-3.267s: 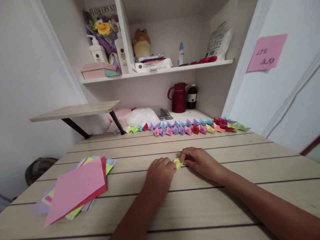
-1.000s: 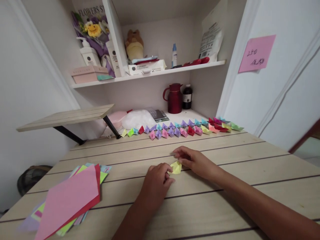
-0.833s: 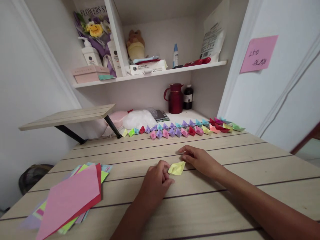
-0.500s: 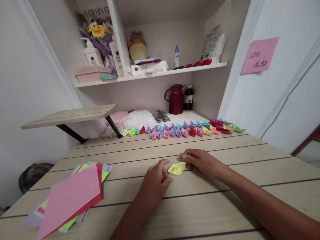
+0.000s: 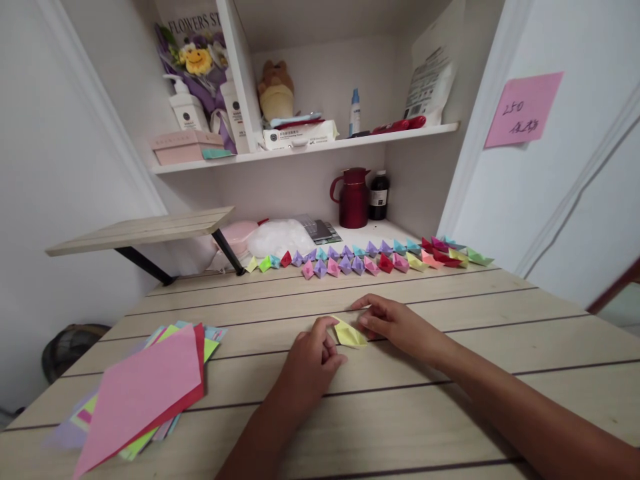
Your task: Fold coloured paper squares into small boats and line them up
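A folded yellow paper boat (image 5: 351, 335) lies on the wooden table between both hands, its left end raised toward my left index fingertip. My left hand (image 5: 315, 357) rests just left of it, thumb and index finger apart, the other fingers loosely curled. The index finger seems to touch the boat; any pressure is hard to tell. On the boat's right side, my right hand (image 5: 387, 320) hovers close with its index finger stretched out over the far side and its thumb near the boat. That hand is open and holds nothing.
Two rows of small coloured paper boats (image 5: 358, 265) line the table's back. At the left lies a fanned stack of coloured paper (image 5: 145, 393). A small raised wooden shelf (image 5: 145, 230) stands behind the stack. A dark red jug (image 5: 353, 200) and a dark bottle (image 5: 379, 197) stand farther back.
The yellow boat has turned, its right end swinging toward me, and shifted slightly left. My right hand has moved a little left with its index finger stretched out. My left hand stays nearly in place.
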`<state>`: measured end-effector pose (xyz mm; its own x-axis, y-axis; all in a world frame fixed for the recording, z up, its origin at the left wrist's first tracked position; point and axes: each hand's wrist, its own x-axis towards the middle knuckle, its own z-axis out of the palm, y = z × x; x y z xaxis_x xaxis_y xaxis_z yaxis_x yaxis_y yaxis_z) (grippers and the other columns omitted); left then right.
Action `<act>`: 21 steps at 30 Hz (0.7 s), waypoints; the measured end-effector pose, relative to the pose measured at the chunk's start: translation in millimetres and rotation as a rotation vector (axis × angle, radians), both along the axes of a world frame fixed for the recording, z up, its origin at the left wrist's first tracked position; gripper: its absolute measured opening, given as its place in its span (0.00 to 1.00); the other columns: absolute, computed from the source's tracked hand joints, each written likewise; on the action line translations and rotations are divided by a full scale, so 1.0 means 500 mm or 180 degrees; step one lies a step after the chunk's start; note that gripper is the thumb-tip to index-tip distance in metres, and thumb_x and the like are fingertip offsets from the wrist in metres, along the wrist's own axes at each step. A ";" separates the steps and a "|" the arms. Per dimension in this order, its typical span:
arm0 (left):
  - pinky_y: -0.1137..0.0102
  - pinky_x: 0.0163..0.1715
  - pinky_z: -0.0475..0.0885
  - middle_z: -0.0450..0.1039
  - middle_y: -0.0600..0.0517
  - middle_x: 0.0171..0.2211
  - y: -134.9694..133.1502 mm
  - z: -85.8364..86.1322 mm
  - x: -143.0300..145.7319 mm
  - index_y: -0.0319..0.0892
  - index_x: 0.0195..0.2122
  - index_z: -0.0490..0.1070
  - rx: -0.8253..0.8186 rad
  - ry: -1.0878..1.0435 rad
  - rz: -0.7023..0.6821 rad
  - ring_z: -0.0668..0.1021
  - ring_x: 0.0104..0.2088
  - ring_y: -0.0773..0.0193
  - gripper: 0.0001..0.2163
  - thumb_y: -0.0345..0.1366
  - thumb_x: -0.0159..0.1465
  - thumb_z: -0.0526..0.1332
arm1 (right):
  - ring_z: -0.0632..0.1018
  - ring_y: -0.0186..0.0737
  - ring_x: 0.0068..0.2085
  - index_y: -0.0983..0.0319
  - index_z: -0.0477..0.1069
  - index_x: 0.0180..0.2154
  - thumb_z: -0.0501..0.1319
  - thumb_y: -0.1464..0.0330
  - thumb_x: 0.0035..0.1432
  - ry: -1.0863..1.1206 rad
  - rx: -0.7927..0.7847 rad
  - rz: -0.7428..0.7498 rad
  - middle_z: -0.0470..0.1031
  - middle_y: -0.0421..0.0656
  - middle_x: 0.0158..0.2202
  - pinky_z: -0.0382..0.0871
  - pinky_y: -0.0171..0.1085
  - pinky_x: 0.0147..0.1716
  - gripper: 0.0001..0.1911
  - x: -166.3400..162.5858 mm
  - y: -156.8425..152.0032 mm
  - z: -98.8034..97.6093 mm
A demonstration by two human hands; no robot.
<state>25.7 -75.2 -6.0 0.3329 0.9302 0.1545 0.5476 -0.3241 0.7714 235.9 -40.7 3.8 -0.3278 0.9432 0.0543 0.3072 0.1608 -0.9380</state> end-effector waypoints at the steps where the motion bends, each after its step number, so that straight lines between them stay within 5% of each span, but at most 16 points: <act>1: 0.72 0.33 0.64 0.68 0.59 0.27 0.001 -0.001 -0.001 0.47 0.50 0.63 0.0032 0.0025 0.0056 0.71 0.29 0.67 0.21 0.27 0.54 0.59 | 0.73 0.36 0.29 0.60 0.68 0.44 0.59 0.63 0.57 -0.0019 -0.0013 0.0008 0.72 0.38 0.29 0.67 0.36 0.32 0.14 0.000 0.000 0.000; 11: 0.74 0.25 0.59 0.64 0.59 0.19 0.040 -0.018 -0.041 0.45 0.39 0.65 0.0414 -0.0179 0.1418 0.70 0.23 0.66 0.08 0.31 0.61 0.51 | 0.72 0.34 0.28 0.60 0.67 0.42 0.59 0.62 0.56 0.0620 -0.0435 -0.0025 0.75 0.40 0.31 0.68 0.37 0.33 0.12 0.005 0.013 -0.024; 17: 0.76 0.25 0.62 0.69 0.57 0.21 0.051 -0.028 -0.042 0.45 0.32 0.69 0.0320 -0.0386 0.1286 0.72 0.24 0.67 0.07 0.30 0.60 0.52 | 0.73 0.33 0.28 0.59 0.65 0.42 0.62 0.60 0.54 0.0873 -0.0672 -0.0288 0.75 0.41 0.32 0.68 0.36 0.31 0.16 -0.001 0.014 -0.015; 21: 0.76 0.24 0.62 0.68 0.58 0.19 0.054 -0.032 -0.044 0.44 0.31 0.69 0.0309 -0.0507 0.1252 0.72 0.22 0.68 0.07 0.32 0.61 0.52 | 0.73 0.34 0.31 0.59 0.65 0.41 0.62 0.59 0.56 0.0786 -0.0556 0.0048 0.74 0.40 0.32 0.68 0.37 0.37 0.15 0.015 0.003 -0.008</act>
